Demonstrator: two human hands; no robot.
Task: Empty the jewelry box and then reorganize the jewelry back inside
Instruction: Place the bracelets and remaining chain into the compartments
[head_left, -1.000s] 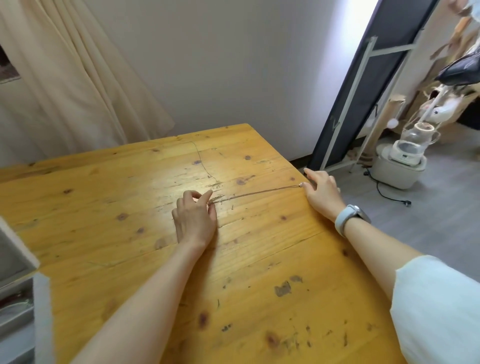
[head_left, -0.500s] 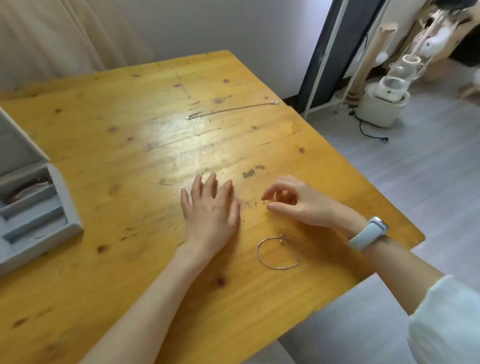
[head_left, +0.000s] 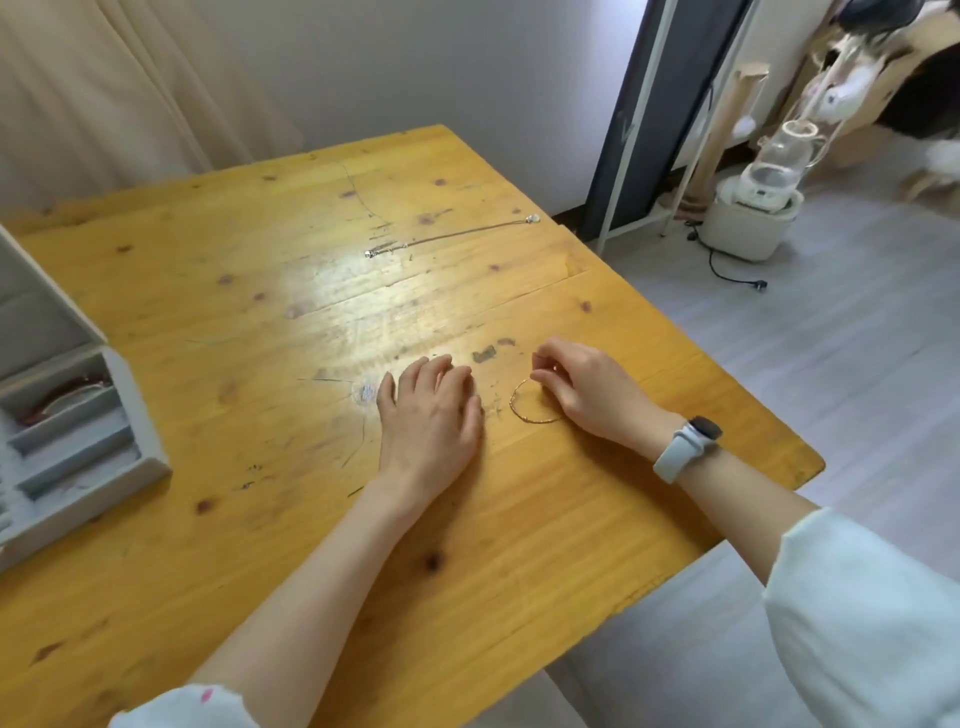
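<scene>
The thin bracelet (head_left: 535, 402) lay looped on the wooden table (head_left: 260, 312), directly between the hands, touching the right hand (head_left: 587, 395), whose fingertips pinched its far edge. The left hand (head_left: 428, 415) rested flat, fingers relaxed, just left of it.

The table (head_left: 270, 291) is knotty yellow wood, varnished to a glossy shine yet scuffed and scratched. A thin metal necklace (head_left: 452, 236) and a fine metal bracelet (head_left: 524, 413) glint on it. The jewelry box (head_left: 78, 415) looks matt grey, softly lined inside.
</scene>
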